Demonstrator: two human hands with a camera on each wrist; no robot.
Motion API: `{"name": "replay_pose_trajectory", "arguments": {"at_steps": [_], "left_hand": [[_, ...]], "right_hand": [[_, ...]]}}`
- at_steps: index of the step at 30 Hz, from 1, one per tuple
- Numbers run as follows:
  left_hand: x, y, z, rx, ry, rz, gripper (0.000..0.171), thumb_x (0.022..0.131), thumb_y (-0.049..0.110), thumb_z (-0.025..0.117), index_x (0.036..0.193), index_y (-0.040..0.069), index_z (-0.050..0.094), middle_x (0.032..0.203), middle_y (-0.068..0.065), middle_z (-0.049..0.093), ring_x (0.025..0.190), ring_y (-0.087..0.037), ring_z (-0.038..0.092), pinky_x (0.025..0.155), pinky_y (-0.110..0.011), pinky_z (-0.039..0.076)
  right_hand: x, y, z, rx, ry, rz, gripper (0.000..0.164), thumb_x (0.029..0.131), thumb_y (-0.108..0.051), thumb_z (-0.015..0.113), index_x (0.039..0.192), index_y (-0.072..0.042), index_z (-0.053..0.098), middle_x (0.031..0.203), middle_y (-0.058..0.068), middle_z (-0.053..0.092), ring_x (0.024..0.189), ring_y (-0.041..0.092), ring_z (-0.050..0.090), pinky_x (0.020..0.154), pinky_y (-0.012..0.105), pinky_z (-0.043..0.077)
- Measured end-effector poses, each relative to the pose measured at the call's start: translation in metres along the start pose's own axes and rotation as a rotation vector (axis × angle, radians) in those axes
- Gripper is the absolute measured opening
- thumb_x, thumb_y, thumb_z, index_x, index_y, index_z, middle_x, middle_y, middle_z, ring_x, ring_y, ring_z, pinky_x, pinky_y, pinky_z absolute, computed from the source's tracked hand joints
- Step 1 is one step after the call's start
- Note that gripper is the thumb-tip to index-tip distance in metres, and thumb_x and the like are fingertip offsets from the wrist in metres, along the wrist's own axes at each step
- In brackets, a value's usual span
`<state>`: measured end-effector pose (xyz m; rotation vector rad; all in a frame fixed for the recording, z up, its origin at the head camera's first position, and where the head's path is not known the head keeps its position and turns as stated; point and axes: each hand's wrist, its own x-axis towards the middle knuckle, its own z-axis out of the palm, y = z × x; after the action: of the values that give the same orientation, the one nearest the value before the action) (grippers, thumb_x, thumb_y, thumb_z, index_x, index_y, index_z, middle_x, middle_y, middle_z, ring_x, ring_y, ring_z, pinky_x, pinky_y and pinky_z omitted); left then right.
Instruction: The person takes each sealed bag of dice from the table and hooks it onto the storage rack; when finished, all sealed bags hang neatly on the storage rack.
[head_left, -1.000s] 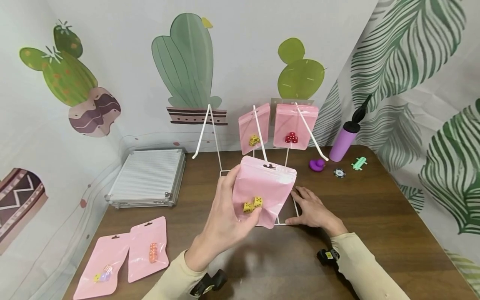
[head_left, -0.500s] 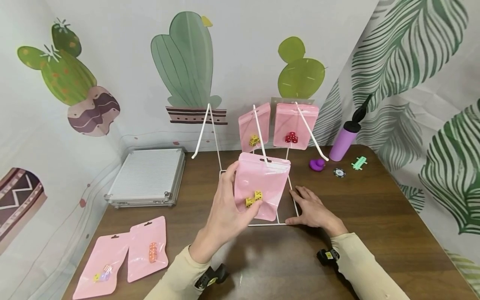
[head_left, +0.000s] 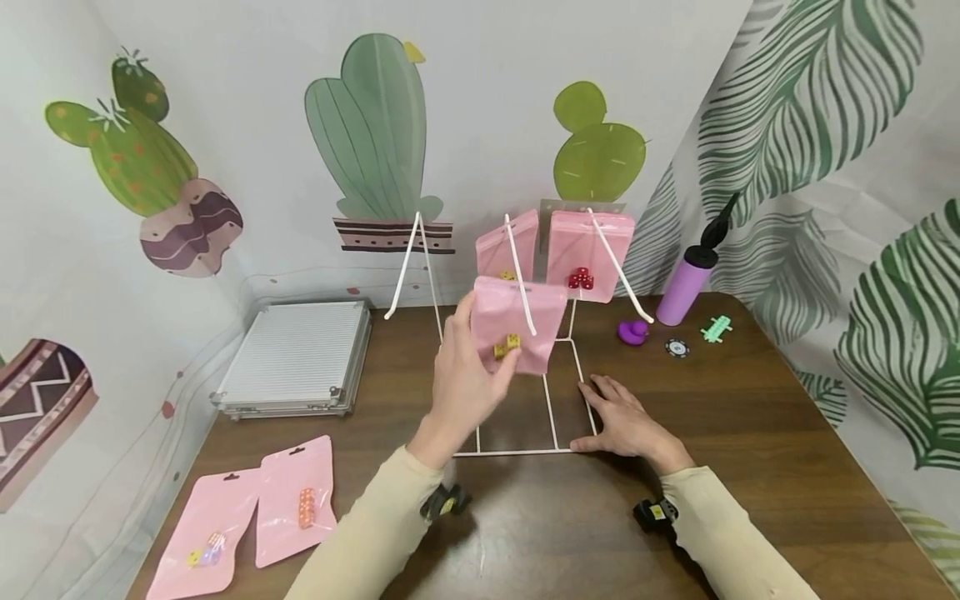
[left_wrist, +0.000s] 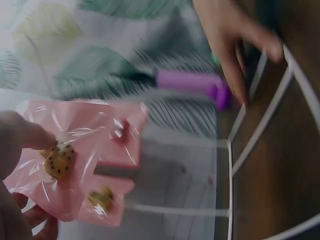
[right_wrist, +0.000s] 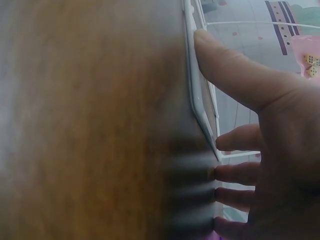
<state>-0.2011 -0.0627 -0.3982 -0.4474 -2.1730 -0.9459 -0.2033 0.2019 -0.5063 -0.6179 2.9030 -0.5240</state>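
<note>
My left hand (head_left: 468, 379) pinches a pink zip pouch (head_left: 536, 350) by its left side, thumb in front near the yellow dice (head_left: 513, 342) inside. The middle hook (head_left: 526, 304) of the white wire rack (head_left: 517, 452) comes out in front of the pouch from about its hang hole. Behind it, another pink pouch (head_left: 517, 237) with yellow dice hangs askew. A pouch with red dice (head_left: 562, 242) hangs on the right hook (head_left: 618, 265). The left hook (head_left: 403, 267) is bare. My right hand (head_left: 626, 421) rests on the table at the rack's front right base corner, fingers spread, thumb (right_wrist: 225, 67) touching the wire.
Two pink pouches, one with orange dice (head_left: 318, 467) and one with mixed dice (head_left: 195, 508), lie front left. A silver case (head_left: 296, 354) sits behind them. At back right are a purple pump (head_left: 684, 287), a purple duck (head_left: 632, 333), a poker chip (head_left: 677, 347) and a green toy (head_left: 717, 329).
My left hand has moved the held pouch away from me, back along the middle hook, whose tip now shows in front of it. My right hand stays at the rack's corner.
</note>
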Motion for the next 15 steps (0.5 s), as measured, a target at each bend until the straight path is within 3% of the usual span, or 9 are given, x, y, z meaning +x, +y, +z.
{"name": "replay_pose_trajectory", "arguments": {"at_steps": [7, 15], "left_hand": [[0.048, -0.036, 0.038, 0.178, 0.068, -0.010, 0.093, 0.075, 0.029, 0.081, 0.147, 0.007, 0.027, 0.095, -0.016, 0.053, 0.077, -0.030, 0.056, 0.068, -0.045, 0.052], [0.066, -0.050, 0.055, 0.146, 0.018, -0.085, 0.093, 0.079, 0.029, 0.079, 0.149, 0.009, 0.021, 0.100, -0.016, 0.052, 0.083, -0.030, 0.056, 0.075, -0.044, 0.053]], "right_hand": [[-0.001, 0.001, 0.001, 0.015, -0.001, 0.001, 0.104, 0.071, -0.056, 0.079, 0.147, 0.002, 0.038, 0.152, 0.032, 0.029, 0.140, 0.052, 0.023, 0.111, 0.064, 0.024], [-0.004, 0.000, 0.001, 0.011, 0.011, -0.004, 0.103, 0.071, -0.055, 0.080, 0.146, 0.002, 0.039, 0.151, 0.032, 0.030, 0.140, 0.051, 0.024, 0.112, 0.063, 0.024]]}}
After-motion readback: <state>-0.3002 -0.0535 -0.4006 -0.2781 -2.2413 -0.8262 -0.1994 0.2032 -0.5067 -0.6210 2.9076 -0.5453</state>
